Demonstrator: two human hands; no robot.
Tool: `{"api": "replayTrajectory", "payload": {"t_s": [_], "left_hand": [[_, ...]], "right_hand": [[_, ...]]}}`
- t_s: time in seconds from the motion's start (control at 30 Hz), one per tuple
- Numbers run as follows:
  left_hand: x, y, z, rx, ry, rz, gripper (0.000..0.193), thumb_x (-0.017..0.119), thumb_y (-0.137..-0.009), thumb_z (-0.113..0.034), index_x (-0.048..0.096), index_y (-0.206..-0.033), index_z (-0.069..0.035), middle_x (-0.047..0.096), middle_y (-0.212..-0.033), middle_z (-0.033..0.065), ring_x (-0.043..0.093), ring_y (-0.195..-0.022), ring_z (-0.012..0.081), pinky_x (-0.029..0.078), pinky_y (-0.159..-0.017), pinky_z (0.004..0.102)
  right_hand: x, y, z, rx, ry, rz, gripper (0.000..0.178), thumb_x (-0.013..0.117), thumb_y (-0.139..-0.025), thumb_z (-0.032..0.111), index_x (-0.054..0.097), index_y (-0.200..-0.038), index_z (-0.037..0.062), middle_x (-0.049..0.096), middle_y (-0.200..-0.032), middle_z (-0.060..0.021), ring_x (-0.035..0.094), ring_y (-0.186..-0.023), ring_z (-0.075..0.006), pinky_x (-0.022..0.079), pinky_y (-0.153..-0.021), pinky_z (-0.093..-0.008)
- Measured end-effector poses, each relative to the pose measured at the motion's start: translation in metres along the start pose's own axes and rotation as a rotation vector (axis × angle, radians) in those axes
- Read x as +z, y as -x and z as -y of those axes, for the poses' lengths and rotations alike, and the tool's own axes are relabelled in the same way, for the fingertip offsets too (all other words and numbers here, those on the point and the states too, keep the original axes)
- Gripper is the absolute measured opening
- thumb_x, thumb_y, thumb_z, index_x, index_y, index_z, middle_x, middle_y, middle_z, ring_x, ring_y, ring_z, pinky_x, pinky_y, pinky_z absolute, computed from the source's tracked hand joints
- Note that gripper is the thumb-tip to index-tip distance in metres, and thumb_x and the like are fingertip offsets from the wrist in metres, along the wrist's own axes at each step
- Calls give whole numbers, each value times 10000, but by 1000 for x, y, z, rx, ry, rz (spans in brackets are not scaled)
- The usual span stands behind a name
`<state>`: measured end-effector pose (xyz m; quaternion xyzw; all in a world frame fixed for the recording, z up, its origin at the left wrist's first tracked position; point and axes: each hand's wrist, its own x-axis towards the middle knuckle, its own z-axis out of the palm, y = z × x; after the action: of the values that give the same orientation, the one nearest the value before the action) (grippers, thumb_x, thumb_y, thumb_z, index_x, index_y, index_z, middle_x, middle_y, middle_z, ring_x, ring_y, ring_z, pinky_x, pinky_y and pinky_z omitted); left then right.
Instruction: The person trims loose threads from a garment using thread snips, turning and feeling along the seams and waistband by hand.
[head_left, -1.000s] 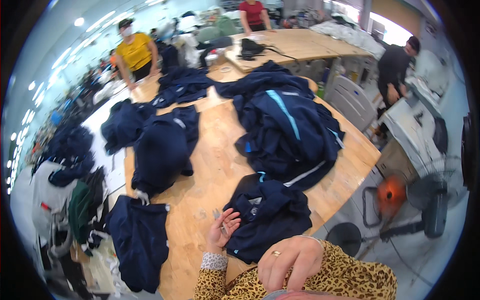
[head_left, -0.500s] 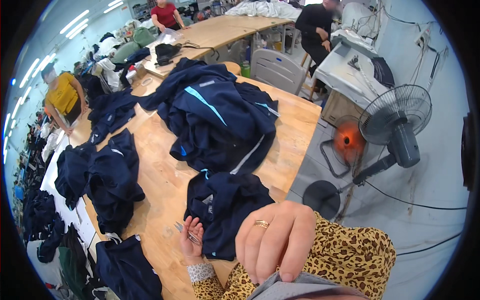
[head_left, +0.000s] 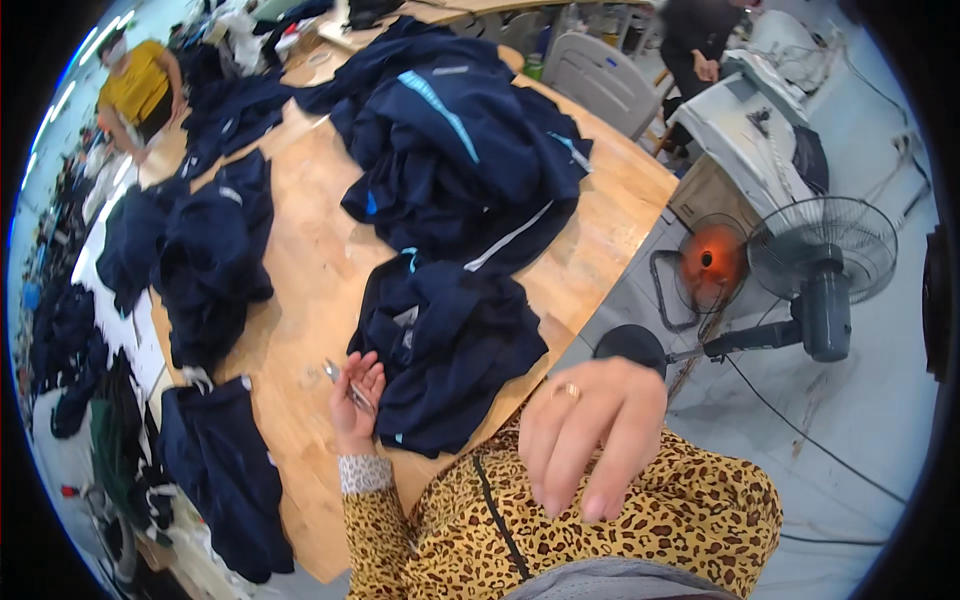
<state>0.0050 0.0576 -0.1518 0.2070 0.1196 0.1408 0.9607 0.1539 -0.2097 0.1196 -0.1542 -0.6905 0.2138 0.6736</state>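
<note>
Left hand (head_left: 355, 400) at the counter's (head_left: 300, 300) near edge, fingers pinched on small metal snips (head_left: 340, 380), lies just left of the crumpled navy garment (head_left: 450, 350), almost touching; right hand (head_left: 590, 440) hangs raised, nearer the camera, fingers loosely spread, holding nothing

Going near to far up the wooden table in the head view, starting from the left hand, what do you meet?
left hand with small metal snips → nearest navy garment → big navy pile with light-blue stripe → grey chair behind the table's far edge.
</note>
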Motion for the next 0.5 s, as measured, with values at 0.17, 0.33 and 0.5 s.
{"api": "replayTrajectory", "payload": {"t_s": [0.17,0.33,0.5], "left_hand": [[25,7,-6,37,-236,-41,342,447,-967,-230,525,-1209,-2,587,-1172,188,612,-1008,303,514,-860,397],[85,13,-16,75,-801,-224,226,585,-899,-112,624,-1097,-8,640,-982,71,576,-697,68,446,-593,166],[112,20,-10,116,-1087,-229,210,660,-842,-76,651,-1042,-12,587,-859,-8,476,-656,39,398,-592,166]], "right_hand": [[32,2,-18,25,-176,67,227,629,-876,133,614,-1010,-50,620,-965,-162,612,-747,-289,476,-617,-355],[17,20,-19,118,-266,61,249,677,-837,124,640,-1046,-5,638,-987,-155,624,-773,-269,492,-635,-342],[0,70,-14,837,397,-824,98,598,-850,2,637,-938,-21,648,-855,-70,622,-824,-153,495,-751,-258]]}}
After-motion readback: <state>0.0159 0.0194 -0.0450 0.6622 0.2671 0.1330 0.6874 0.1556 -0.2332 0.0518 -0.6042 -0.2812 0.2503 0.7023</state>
